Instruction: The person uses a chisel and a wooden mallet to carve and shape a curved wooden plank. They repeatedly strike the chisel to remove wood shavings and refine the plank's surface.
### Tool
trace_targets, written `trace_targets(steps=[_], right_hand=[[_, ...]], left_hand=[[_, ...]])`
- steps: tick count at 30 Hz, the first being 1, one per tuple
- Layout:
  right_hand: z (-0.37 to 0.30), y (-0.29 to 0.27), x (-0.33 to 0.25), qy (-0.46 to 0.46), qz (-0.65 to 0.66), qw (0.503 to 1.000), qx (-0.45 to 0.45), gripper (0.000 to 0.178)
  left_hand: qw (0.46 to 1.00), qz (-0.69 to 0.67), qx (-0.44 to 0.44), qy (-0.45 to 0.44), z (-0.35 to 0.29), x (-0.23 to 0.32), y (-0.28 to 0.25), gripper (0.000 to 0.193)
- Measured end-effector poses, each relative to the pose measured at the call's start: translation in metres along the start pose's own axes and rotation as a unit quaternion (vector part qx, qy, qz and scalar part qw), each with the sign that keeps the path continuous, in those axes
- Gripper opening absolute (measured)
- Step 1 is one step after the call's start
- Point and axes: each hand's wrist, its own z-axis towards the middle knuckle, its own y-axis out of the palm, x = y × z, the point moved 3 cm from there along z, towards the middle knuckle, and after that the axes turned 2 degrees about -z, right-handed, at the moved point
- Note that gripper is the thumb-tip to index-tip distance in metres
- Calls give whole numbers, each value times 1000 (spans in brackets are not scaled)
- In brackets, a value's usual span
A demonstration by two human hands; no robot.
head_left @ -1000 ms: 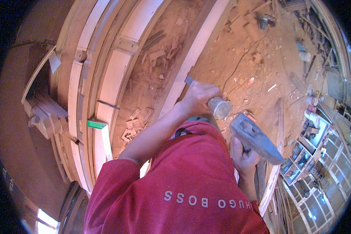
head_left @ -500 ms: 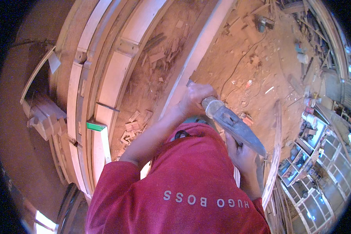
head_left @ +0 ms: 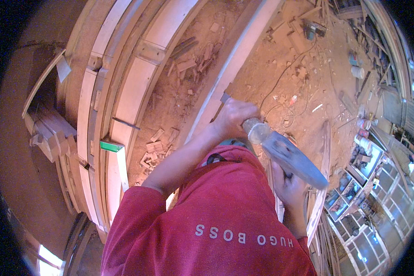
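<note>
My left hand (head_left: 237, 117) is closed around a chisel (head_left: 257, 130), its pale handle end sticking out toward the right. The chisel's metal blade shows beyond the fist, at a long wooden beam (head_left: 237, 69). My right hand (head_left: 289, 185) is closed below a worn grey wooden mallet (head_left: 295, 158); the mallet's handle is mostly hidden. One end of the mallet head lines up with the chisel's handle. Whether the two touch, I cannot tell.
More long timbers (head_left: 133, 87) run along the left, with a green-and-white square (head_left: 112, 146) lying on them. Wood offcuts (head_left: 152, 154) and a cable (head_left: 267, 94) lie on the dirt floor. At right stand a compartmented tray (head_left: 349, 184) and a pale lattice frame (head_left: 384, 211).
The mallet has shifted right and slightly down in the picture. My left hand and the chisel's handle have moved a little to the right, with the grip kept.
</note>
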Motion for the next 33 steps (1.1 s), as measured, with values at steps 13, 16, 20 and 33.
trace_targets(steps=[13, 16, 20, 33], right_hand=[[15, 0, 1, 11, -44, 997, -68, 21], [5, -1, 10, -18, -56, 993, -103, 24], [12, 5, 8, -2, -64, 988, -139, 31], [-3, -9, 20, -16, 26, 999, -19, 23]], left_hand=[[999, 10, 24, -42, 6, 3, -11, 21], [998, 29, 30, -53, 3, 0, -12, 21], [996, -19, 21, -79, -3, -11, -10, 21], [998, 36, -50, 24, 2, 10, 26, 19]])
